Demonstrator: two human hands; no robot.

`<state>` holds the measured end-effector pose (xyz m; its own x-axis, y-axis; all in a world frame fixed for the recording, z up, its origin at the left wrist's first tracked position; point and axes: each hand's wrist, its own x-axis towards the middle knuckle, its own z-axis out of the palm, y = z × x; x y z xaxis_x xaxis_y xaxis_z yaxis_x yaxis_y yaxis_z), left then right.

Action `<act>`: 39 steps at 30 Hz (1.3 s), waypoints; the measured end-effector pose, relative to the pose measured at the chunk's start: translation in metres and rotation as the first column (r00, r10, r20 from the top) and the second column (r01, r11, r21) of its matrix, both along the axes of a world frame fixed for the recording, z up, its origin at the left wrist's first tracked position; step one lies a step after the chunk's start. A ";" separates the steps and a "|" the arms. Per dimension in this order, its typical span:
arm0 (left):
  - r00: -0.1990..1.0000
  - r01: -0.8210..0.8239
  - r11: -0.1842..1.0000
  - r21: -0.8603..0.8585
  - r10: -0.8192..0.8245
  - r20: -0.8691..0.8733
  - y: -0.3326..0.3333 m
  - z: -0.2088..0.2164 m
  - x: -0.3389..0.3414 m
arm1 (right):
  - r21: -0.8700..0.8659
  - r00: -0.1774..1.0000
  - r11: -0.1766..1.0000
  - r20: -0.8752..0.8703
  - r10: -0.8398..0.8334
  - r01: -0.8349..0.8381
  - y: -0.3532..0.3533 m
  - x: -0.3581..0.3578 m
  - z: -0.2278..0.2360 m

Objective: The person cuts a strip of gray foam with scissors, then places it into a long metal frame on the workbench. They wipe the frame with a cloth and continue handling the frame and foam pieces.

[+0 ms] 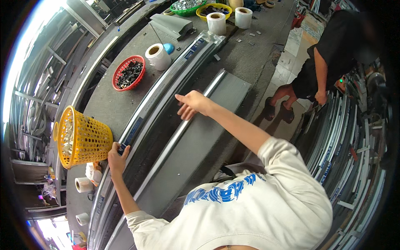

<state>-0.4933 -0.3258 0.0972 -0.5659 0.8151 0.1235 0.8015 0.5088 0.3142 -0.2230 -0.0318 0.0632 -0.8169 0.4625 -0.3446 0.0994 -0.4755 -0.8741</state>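
My left hand is at the far side of a long silver metal profile wrapped in clear film with blue print. Its thumb lies on the near side and the fingers curl over the far edge, partly hidden. In the air above the gap beside a flat grey panel, my right hand is empty, its thumb stretched out and its fingers loosely bent apart. A bright, rounded metal edge runs along that panel, beneath my right hand. Other profiles lie side by side with the wrapped one.
A yellow basket stands beside my left hand. Further along are a red basket of small black parts, white film rolls and a grey folded sheet. At right, a person in black stands near stacked profiles.
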 end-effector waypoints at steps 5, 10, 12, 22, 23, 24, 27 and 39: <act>1.000 0.031 0.998 0.049 -0.031 -0.004 0.000 0.002 0.003 | -0.076 0.983 0.983 -0.067 -0.169 0.164 0.010 -0.050 -0.029; 0.999 0.027 1.000 -0.007 -0.027 0.033 0.008 0.007 -0.009 | -0.042 0.965 0.973 -0.126 -0.230 0.227 0.000 -0.046 -0.027; 0.993 0.121 0.987 0.101 -0.120 -0.018 0.010 0.011 -0.015 | -0.124 0.971 0.964 -0.006 -0.238 0.236 -0.006 -0.042 -0.019; 0.995 0.092 0.995 0.034 -0.094 0.046 -0.002 0.010 -0.004 | -0.041 0.963 0.968 -0.096 -0.251 0.248 -0.027 -0.067 -0.017; 0.992 0.111 0.991 0.074 -0.115 0.045 -0.001 0.010 -0.007 | -0.015 0.950 0.964 -0.172 -0.262 0.264 -0.031 -0.066 -0.017; 0.994 0.076 0.997 0.005 -0.076 0.074 0.000 0.012 -0.010 | 0.011 0.934 0.949 -0.176 -0.309 0.316 -0.036 -0.065 -0.016; 1.000 -0.003 1.000 -0.023 0.003 -0.003 0.006 0.021 -0.028 | 0.007 0.904 0.921 -0.194 -0.381 0.390 -0.054 -0.046 -0.011; 0.915 0.179 0.970 -0.167 -0.102 0.391 -0.007 0.105 -0.036 | 0.131 0.996 0.988 -0.047 -0.070 0.076 -0.019 -0.073 -0.019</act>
